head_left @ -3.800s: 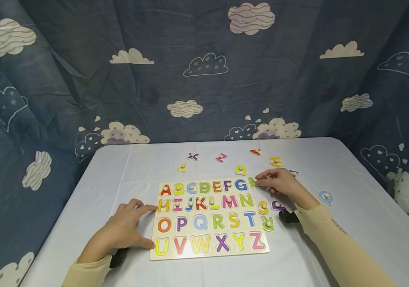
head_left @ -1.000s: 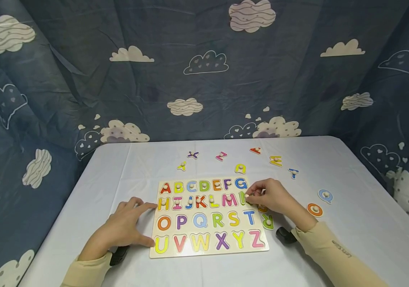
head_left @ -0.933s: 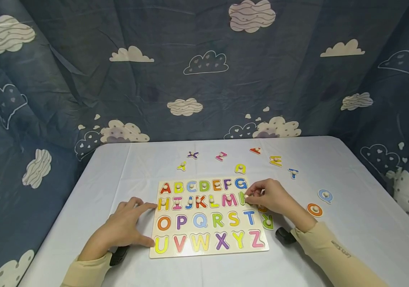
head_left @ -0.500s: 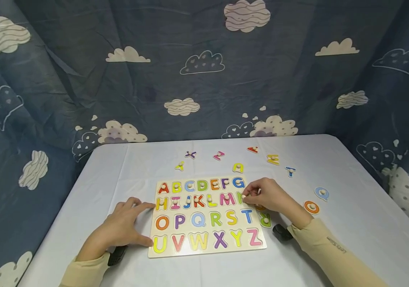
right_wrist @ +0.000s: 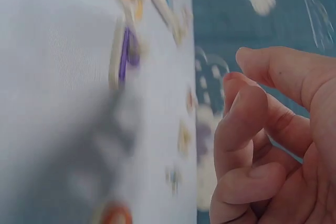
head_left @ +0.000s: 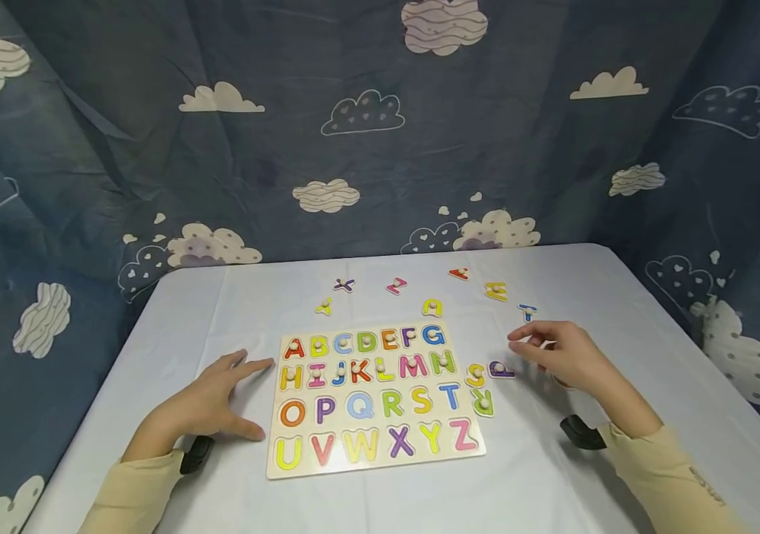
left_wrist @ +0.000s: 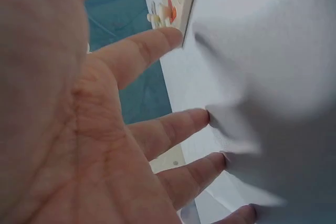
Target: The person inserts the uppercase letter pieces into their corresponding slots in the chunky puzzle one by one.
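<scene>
Left hand (head_left: 202, 404) flat on the white tablecloth (head_left: 620, 311), fingers spread and straight, index tip just short of the puzzle board's left edge, thumb near the lower left corner; nothing held. In the left wrist view the same open palm (left_wrist: 68, 129), fingertips pressed onto cloth.

Alphabet puzzle board (head_left: 374, 466) at the middle of the table, between the two hands: a pale wooden rectangle, thin and flat, with cut-out recesses for letters in four rows. Upper rows filled with painted wooden letters in red, yellow, blue, green, orange and pink, several topped by small round pale knobs; green N (head_left: 443, 362) seated at the end of the second row. Lower rows showing printed letter outlines, smooth and flush.

Just right of the board, loose pieces on the cloth: yellow S (head_left: 475, 374), purple P (head_left: 502, 368), green R (head_left: 483, 401), each a flat cut letter with a knob. Farther back, scattered letters, among them a yellow A (head_left: 431, 307) and a blue T (head_left: 527, 311).

Right hand (head_left: 569, 357) raised a little above the cloth, right of the purple P, fingers loosely curled, thumb and forefinger close together, nothing between them. Right wrist view blurred, curled fingers (right_wrist: 247, 129) empty.

Behind, a wrinkled blue cloud-printed curtain (head_left: 380, 126).
</scene>
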Action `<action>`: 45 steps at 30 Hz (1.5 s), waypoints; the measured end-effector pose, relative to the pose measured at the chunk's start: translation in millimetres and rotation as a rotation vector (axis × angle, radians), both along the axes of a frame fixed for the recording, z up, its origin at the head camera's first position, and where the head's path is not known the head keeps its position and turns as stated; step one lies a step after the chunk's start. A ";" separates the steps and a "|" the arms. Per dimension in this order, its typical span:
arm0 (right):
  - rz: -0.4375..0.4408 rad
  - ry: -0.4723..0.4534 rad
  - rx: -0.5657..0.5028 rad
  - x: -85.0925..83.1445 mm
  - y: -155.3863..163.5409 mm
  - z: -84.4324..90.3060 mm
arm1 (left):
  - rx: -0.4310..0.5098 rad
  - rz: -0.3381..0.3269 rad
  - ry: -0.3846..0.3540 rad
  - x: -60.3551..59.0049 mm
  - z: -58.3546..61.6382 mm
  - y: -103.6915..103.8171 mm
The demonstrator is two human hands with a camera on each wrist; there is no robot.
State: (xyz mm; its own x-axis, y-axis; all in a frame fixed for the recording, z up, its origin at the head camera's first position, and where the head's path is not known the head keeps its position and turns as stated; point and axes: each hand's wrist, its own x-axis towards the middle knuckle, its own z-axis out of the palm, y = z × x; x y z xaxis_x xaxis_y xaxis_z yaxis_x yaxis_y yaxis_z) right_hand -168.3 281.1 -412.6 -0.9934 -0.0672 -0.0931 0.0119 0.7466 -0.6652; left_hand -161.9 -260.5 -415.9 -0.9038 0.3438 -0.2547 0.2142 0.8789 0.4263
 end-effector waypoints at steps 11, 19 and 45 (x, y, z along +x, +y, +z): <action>-0.129 0.069 0.043 31.5 67.9 -22.1 | -0.037 -0.025 0.038 -4.2 -1.6 2.3; -0.190 0.019 0.099 42.0 76.2 -37.9 | -0.055 -0.021 0.066 -1.8 -4.6 6.3; -0.199 0.048 0.173 32.4 55.2 -38.3 | -0.056 -0.042 0.068 -2.5 -4.1 4.6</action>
